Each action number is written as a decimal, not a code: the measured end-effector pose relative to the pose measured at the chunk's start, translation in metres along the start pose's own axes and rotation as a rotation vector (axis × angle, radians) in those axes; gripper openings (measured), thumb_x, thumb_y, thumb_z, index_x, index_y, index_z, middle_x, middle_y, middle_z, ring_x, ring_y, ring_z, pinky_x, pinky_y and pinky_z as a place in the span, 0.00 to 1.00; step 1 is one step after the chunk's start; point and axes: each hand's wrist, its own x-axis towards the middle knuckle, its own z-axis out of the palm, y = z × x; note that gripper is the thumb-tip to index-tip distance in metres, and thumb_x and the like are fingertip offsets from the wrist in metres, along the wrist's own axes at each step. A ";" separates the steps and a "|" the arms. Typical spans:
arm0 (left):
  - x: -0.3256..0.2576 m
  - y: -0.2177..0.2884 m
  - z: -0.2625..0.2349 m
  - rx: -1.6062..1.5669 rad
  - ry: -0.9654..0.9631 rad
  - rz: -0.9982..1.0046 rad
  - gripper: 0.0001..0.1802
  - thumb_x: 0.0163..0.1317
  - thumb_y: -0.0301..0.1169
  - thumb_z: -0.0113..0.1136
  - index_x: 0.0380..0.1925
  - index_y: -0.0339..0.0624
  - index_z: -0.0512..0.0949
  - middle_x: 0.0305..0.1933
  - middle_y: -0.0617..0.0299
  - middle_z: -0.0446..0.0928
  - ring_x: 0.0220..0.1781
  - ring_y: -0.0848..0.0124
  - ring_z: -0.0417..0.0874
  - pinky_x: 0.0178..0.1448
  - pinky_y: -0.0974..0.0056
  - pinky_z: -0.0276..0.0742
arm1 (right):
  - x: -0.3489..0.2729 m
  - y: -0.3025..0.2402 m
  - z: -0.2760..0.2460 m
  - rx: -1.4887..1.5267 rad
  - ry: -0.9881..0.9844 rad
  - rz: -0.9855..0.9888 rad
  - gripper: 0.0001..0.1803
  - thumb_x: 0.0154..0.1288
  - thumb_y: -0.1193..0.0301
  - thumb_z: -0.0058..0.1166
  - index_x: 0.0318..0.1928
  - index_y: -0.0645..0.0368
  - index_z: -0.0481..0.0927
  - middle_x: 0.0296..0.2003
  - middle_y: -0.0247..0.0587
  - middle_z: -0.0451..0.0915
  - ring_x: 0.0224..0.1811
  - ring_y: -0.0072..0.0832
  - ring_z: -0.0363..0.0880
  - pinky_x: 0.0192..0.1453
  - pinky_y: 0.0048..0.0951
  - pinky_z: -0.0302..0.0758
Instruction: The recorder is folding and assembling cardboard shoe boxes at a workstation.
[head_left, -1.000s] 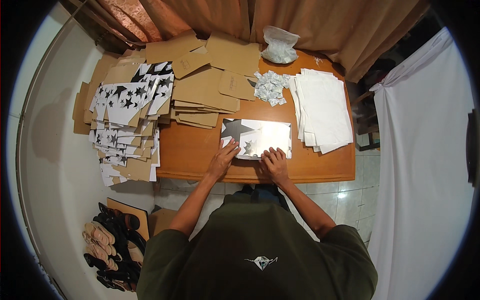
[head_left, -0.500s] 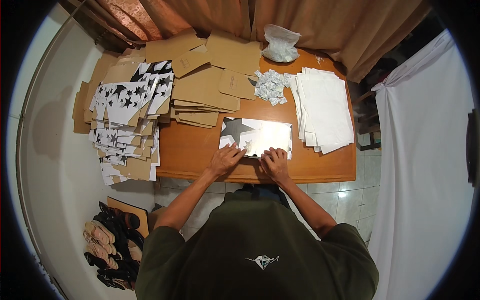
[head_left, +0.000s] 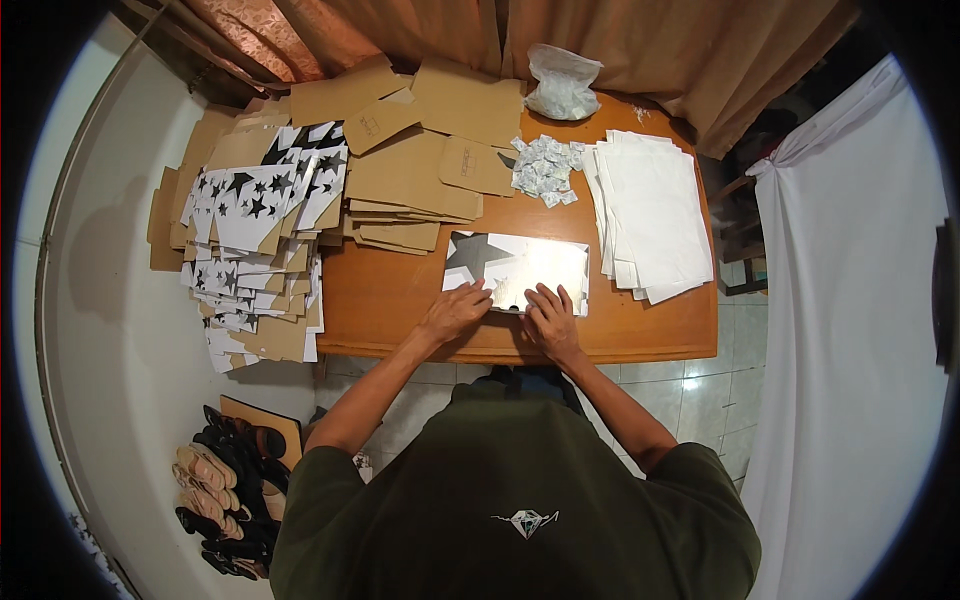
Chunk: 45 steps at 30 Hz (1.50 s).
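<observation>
A flat white cardboard box [head_left: 545, 262] with black stars lies closed on the table in front of me, its glossy top catching the light. At its near left edge, my left hand [head_left: 458, 310] has its fingers on the top and grips the rim. My right hand [head_left: 552, 322] holds the near edge farther right, its fingers bent over the top. A small dark notch shows in the near edge between the hands. Both thumbs are partly hidden.
Star-printed cardboard sheets [head_left: 235, 215] are stacked at the left, beside brown cardboard blanks [head_left: 400, 165]. Behind the box lie a heap of small sachets [head_left: 546, 170] and a plastic bag [head_left: 563, 85]. White paper sheets [head_left: 655, 210] are piled at the right. Shoes [head_left: 225, 490] stand below left.
The right fingers have lifted and stretched a little farther onto the box top. My left fingers have shifted slightly along the near edge. The box stays nearly in place.
</observation>
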 end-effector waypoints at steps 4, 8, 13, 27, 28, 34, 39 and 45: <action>0.000 0.005 0.007 -0.054 -0.090 -0.110 0.13 0.61 0.26 0.58 0.46 0.37 0.81 0.55 0.53 0.82 0.64 0.51 0.82 0.66 0.49 0.81 | -0.001 0.004 0.001 0.017 -0.038 0.006 0.10 0.61 0.70 0.66 0.41 0.57 0.80 0.58 0.39 0.81 0.67 0.42 0.75 0.73 0.58 0.63; -0.009 0.015 0.021 0.038 0.120 -0.100 0.14 0.60 0.24 0.59 0.47 0.36 0.82 0.53 0.54 0.83 0.67 0.55 0.80 0.67 0.52 0.81 | 0.000 0.005 0.001 0.008 -0.051 -0.011 0.12 0.61 0.70 0.67 0.43 0.57 0.81 0.59 0.39 0.81 0.67 0.42 0.75 0.73 0.59 0.63; -0.015 0.012 0.022 -0.036 0.154 -0.094 0.16 0.57 0.25 0.64 0.47 0.35 0.82 0.54 0.55 0.82 0.68 0.54 0.79 0.69 0.52 0.79 | -0.007 0.001 0.000 0.024 -0.061 -0.002 0.18 0.61 0.68 0.69 0.50 0.57 0.81 0.61 0.40 0.80 0.70 0.42 0.72 0.76 0.59 0.59; 0.021 -0.035 -0.001 -0.055 -0.210 0.085 0.21 0.61 0.34 0.66 0.54 0.43 0.80 0.66 0.56 0.77 0.71 0.52 0.76 0.65 0.47 0.81 | -0.006 0.007 0.004 0.040 -0.057 0.009 0.22 0.58 0.70 0.68 0.54 0.52 0.81 0.61 0.38 0.79 0.68 0.41 0.73 0.75 0.59 0.59; 0.021 -0.035 0.002 -0.055 -0.213 0.088 0.21 0.61 0.34 0.66 0.54 0.43 0.80 0.66 0.56 0.77 0.71 0.52 0.76 0.65 0.47 0.81 | -0.006 0.006 0.003 0.040 -0.056 0.013 0.22 0.58 0.70 0.68 0.54 0.52 0.81 0.61 0.38 0.79 0.68 0.41 0.73 0.75 0.59 0.59; 0.017 -0.038 0.016 0.145 -0.152 0.257 0.17 0.64 0.31 0.59 0.51 0.37 0.80 0.59 0.53 0.82 0.59 0.54 0.86 0.45 0.56 0.90 | -0.006 0.007 0.000 0.025 -0.081 0.023 0.24 0.58 0.70 0.68 0.56 0.52 0.81 0.60 0.37 0.80 0.68 0.40 0.74 0.75 0.58 0.59; 0.003 -0.042 0.028 0.134 -0.013 0.263 0.18 0.66 0.28 0.55 0.55 0.38 0.80 0.63 0.54 0.80 0.64 0.55 0.83 0.58 0.58 0.88 | -0.004 0.007 0.000 0.023 -0.096 0.003 0.23 0.58 0.69 0.68 0.56 0.53 0.82 0.60 0.38 0.80 0.68 0.40 0.73 0.74 0.60 0.59; -0.006 -0.021 0.028 -0.128 -0.001 0.028 0.22 0.68 0.24 0.52 0.62 0.37 0.76 0.70 0.55 0.76 0.74 0.50 0.73 0.77 0.52 0.71 | -0.006 0.010 0.007 -0.003 -0.044 0.001 0.22 0.57 0.68 0.69 0.53 0.53 0.82 0.60 0.38 0.79 0.68 0.42 0.73 0.73 0.60 0.60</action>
